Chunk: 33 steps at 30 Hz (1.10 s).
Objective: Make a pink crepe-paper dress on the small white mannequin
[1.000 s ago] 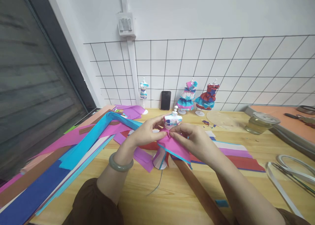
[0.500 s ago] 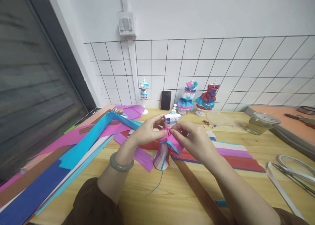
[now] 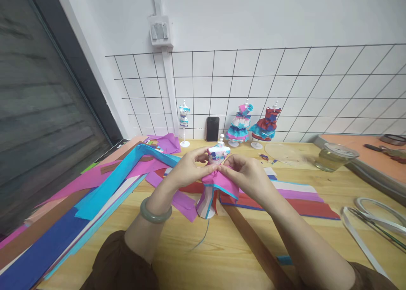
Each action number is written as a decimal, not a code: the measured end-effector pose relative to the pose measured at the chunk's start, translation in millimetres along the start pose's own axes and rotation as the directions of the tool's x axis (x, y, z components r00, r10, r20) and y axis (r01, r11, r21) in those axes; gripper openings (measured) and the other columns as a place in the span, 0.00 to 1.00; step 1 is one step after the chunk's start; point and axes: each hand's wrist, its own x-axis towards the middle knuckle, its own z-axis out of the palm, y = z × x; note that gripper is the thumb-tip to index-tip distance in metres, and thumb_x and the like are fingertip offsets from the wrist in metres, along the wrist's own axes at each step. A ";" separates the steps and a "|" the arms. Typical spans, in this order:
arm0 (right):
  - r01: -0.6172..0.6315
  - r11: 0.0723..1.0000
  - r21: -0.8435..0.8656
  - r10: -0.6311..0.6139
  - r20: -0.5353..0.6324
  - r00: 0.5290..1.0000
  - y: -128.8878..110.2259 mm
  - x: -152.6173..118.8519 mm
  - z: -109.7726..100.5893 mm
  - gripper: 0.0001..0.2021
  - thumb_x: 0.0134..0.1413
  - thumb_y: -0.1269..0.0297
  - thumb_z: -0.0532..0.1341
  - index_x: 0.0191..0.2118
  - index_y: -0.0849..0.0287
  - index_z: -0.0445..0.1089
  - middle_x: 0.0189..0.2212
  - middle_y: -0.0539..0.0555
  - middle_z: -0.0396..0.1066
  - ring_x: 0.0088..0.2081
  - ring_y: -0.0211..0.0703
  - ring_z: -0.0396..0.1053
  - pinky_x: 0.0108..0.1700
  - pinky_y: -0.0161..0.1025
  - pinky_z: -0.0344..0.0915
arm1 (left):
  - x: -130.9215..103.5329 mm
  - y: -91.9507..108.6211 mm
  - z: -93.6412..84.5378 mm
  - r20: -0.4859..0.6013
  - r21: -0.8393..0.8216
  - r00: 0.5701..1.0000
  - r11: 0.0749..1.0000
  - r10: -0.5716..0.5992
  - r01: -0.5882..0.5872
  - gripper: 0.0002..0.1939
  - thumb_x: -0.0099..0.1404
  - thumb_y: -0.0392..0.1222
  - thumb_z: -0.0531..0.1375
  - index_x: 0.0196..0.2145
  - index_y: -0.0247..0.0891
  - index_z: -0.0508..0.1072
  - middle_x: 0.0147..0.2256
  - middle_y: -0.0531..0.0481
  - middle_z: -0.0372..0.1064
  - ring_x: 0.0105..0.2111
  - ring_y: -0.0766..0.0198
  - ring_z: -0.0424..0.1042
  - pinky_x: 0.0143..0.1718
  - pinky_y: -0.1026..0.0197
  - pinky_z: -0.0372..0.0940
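A small white dress form (image 3: pixel 218 153) with coloured patches on its bust stands upright on the table between my hands. Around its waist lies a pink crepe paper skirt (image 3: pixel 218 180) with a light blue edge. My left hand (image 3: pixel 193 166) reaches round the form from the left, its thumb pressing the skirt's top edge at the waist. From the other side my right hand (image 3: pixel 245 171) pinches the same edge, the two thumbs almost meeting. Below the skirt hangs a striped white and purple piece (image 3: pixel 206 201) over the form's base.
Long crepe paper strips (image 3: pixel 108 188) in blue, pink and brown cover the left side. Red and purple strips (image 3: pixel 298 203) lie right. Behind stand a phone (image 3: pixel 212 129) and dressed forms (image 3: pixel 238 127). A tape roll (image 3: pixel 336 156) and white cord (image 3: pixel 361 239) are at right.
My thumbs and fingers have closed in toward each other at the waist. The pink skirt's front is spread a little wider. The view has shifted slightly.
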 end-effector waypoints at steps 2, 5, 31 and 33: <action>0.003 0.999 0.053 -0.005 0.031 1.000 1.7 1.4 -0.5 0.14 0.54 0.53 0.59 0.27 0.59 0.66 0.22 0.51 0.70 0.24 0.38 0.64 0.23 0.33 0.56 | 0.0 0.5 0.8 -0.009 0.037 1.000 0.999 0.003 -0.003 0.17 0.59 0.41 0.62 0.46 0.35 0.71 0.44 0.45 0.72 0.43 0.60 0.70 0.47 0.57 0.64; 0.022 0.987 0.157 -0.040 0.110 0.993 3.4 2.3 -3.3 0.12 0.55 0.55 0.58 0.31 0.59 0.68 0.27 0.52 0.72 0.27 0.40 0.67 0.26 0.34 0.60 | -0.8 1.4 1.5 -0.019 0.094 1.000 0.996 -0.007 0.008 0.15 0.59 0.42 0.60 0.44 0.35 0.71 0.42 0.45 0.72 0.42 0.60 0.70 0.46 0.57 0.65; 0.109 0.989 0.097 -0.118 0.094 0.989 7.0 3.9 -4.6 0.14 0.58 0.54 0.56 0.30 0.60 0.67 0.24 0.50 0.66 0.25 0.37 0.60 0.24 0.33 0.56 | -4.4 7.2 0.5 0.054 0.103 0.998 0.995 -0.008 0.002 0.21 0.64 0.44 0.55 0.55 0.41 0.63 0.48 0.46 0.69 0.47 0.59 0.68 0.48 0.57 0.63; 0.110 0.991 0.082 -0.117 0.079 0.990 6.4 3.7 -4.7 0.13 0.57 0.55 0.56 0.30 0.60 0.67 0.23 0.50 0.66 0.25 0.37 0.60 0.24 0.33 0.55 | -5.0 10.0 -0.2 0.056 0.130 0.998 0.991 0.007 -0.014 0.24 0.64 0.44 0.56 0.57 0.43 0.61 0.49 0.46 0.69 0.48 0.58 0.68 0.48 0.57 0.63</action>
